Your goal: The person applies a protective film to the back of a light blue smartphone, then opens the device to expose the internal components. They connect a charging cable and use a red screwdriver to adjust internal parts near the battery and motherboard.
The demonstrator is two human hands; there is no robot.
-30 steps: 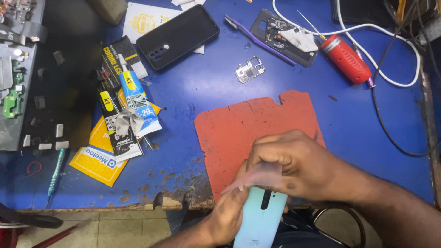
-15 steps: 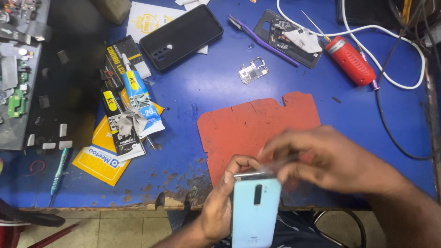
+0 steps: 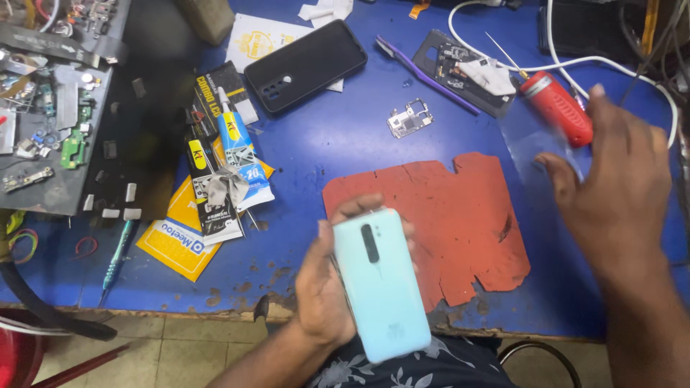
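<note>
My left hand (image 3: 327,287) grips a pale mint-green phone (image 3: 381,284), back side up, over the near edge of the blue table (image 3: 338,136). A dark camera strip runs down the phone's upper back. My right hand (image 3: 618,187) is raised at the right, blurred, pinching a thin clear plastic film (image 3: 535,147) between thumb and fingers. Under and between the hands lies a ragged red rubber mat (image 3: 460,215).
A black phone case (image 3: 305,65), a red-handled tool (image 3: 557,108) with white cable, a purple brush (image 3: 424,75), a small metal frame (image 3: 410,118), glue tubes and packets (image 3: 230,154) lie on the table. A tray of circuit parts (image 3: 50,108) sits at left.
My right hand has lifted off the phone and swung up to the right, carrying the clear film away. The left hand has kept hold of the phone, whose whole back now shows.
</note>
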